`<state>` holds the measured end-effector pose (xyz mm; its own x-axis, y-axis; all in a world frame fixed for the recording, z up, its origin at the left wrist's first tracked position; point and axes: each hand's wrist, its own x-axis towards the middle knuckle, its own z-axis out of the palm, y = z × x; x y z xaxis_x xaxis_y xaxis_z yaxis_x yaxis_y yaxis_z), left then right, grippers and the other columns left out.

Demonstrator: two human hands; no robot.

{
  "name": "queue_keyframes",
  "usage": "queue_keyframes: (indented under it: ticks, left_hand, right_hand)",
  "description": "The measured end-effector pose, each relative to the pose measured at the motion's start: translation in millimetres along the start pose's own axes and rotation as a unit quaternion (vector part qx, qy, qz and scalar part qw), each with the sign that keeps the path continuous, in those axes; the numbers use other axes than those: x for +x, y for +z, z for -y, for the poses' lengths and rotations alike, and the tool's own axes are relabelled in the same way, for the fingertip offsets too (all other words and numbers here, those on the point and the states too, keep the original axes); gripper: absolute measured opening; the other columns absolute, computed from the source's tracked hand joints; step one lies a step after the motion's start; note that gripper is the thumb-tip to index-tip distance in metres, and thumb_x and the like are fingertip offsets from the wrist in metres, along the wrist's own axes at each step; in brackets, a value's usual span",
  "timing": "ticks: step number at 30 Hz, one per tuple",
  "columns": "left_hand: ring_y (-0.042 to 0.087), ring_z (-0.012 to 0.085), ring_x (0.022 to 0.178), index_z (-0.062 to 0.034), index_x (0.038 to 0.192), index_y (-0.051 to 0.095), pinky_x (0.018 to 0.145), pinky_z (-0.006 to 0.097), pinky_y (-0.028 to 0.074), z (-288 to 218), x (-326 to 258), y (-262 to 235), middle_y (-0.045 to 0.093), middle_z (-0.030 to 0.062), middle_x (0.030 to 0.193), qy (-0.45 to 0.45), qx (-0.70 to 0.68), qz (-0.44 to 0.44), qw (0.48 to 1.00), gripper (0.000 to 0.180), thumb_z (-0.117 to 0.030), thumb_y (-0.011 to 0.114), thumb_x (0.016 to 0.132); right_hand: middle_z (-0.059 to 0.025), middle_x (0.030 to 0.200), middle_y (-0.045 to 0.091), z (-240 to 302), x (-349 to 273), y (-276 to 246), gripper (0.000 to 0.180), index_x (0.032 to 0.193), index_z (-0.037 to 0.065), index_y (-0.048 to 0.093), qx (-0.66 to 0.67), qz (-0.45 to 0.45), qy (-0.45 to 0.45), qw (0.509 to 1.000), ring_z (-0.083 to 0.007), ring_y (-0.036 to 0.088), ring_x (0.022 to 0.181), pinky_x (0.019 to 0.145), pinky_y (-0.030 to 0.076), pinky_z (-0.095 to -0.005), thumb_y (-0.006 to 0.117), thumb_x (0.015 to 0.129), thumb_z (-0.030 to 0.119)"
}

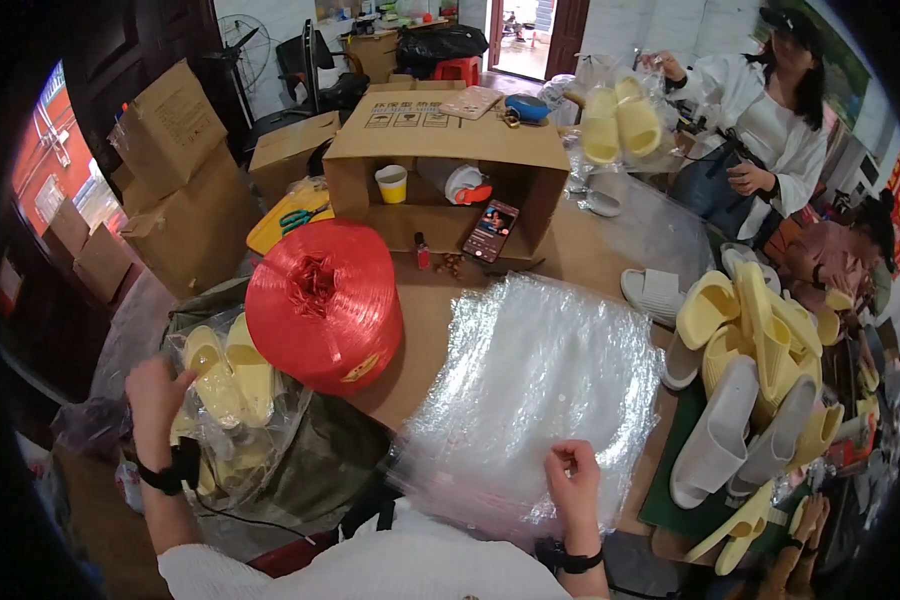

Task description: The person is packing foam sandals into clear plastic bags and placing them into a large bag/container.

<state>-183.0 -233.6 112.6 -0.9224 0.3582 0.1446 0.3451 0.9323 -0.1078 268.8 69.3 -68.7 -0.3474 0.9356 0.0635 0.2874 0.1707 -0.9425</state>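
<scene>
Right hand (573, 478) pinches the top clear bag (530, 400) between closed fingers; peel only one sheet. Left hand (157, 395) fingers curl, steadying bagged yellow slippers (232, 375).

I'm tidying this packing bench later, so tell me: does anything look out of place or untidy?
The slippers at the right lie in a loose, tumbled heap, some on edge, and one white slipper lies apart on the table. The stack of clear bags overhangs the near edge.
</scene>
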Motion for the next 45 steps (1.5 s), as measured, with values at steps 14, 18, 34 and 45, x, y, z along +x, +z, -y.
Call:
queue_keyframes:
  ticks: [14, 18, 34, 45]
  left_hand:
    - [0.031, 0.0444, 0.141, -0.0092, 0.137, 0.053, 0.115, 0.058, 0.023, -353, -148, 113, 0.04, 0.0197, 0.151, 0.703, -0.274, 0.121, 0.645, 0.071, -0.051, 0.07, 0.082]
    - [0.028, 0.0416, 0.144, -0.0084, 0.137, 0.055, 0.117, 0.058, 0.015, -358, -153, 134, 0.039, 0.0193, 0.153, 0.692, -0.313, 0.116, 0.64, 0.072, -0.052, 0.07, 0.082]
    - [0.036, 0.0373, 0.141, -0.0119, 0.134, 0.059, 0.117, 0.054, 0.019, -356, -157, 133, 0.045, 0.0136, 0.15, 0.677, -0.339, 0.086, 0.647, 0.068, -0.051, 0.073, 0.08]
    - [0.034, 0.0382, 0.142, -0.0122, 0.136, 0.056, 0.117, 0.054, 0.018, -356, -155, 123, 0.044, 0.0148, 0.151, 0.672, -0.33, 0.122, 0.652, 0.065, -0.054, 0.065, 0.086]
  right_hand:
    - [-0.0106, 0.098, 0.064, 44, -51, -125, 0.019, 0.096, 0.005, 0.065, -0.211, -0.181, -0.113, 0.954, -0.0313, 0.061, 0.092, 0.08, 0.049, -0.0369, 0.073, 0.079, 0.008]
    - [-0.0087, 0.091, 0.062, 48, -81, -190, 0.015, 0.095, 0.005, 0.063, -0.223, -0.405, 0.024, 0.886, -0.0254, 0.061, 0.083, 0.072, 0.049, -0.0339, 0.072, 0.083, 0.007]
    - [-0.0276, 0.132, 0.056, -128, -66, -378, 0.048, 0.129, -0.002, 0.057, -0.434, -0.348, 0.398, 0.73, -0.0424, 0.055, 0.119, 0.103, 0.045, -0.046, 0.06, 0.084, 0.014]
    - [-0.0095, 0.113, 0.062, -201, -110, -396, 0.038, 0.127, 0.003, 0.054, 0.253, -0.584, -0.06, 0.769, -0.0238, 0.062, 0.1, 0.09, 0.049, -0.0359, 0.049, 0.101, 0.03]
